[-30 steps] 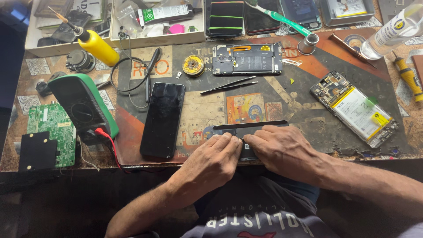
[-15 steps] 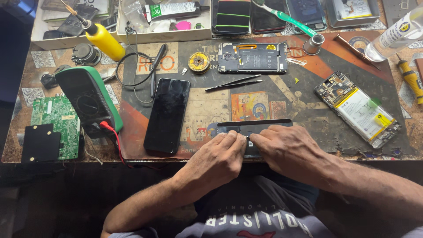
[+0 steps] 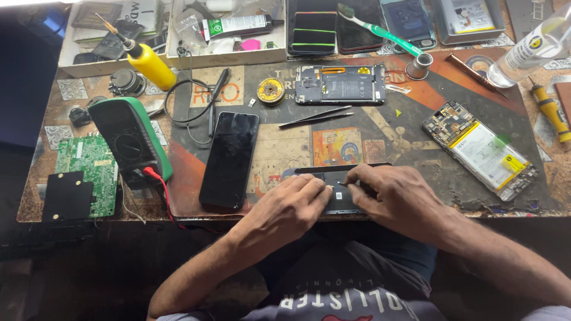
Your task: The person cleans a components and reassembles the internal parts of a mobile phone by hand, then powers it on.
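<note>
Working: both hands on a dark phone frame (image 3: 333, 189) at the bench's (image 3: 416, 142) near edge.
Left hand (image 3: 291, 205): fingers pressing the frame.
Right hand (image 3: 389, 199): fingers pinching a thin tool against it.
Nearby: black phone (image 3: 229, 158) left, tweezers (image 3: 316, 116) behind.

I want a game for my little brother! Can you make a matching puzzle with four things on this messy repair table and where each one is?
Things:
1. toothbrush
2. green circuit board
3. tweezers
4. black phone

Places:
A. far left of the table
B. just left of the hands
C. top, across the boxes
D. middle, below the opened phone

Pairs: 1-C, 2-A, 3-D, 4-B
</note>
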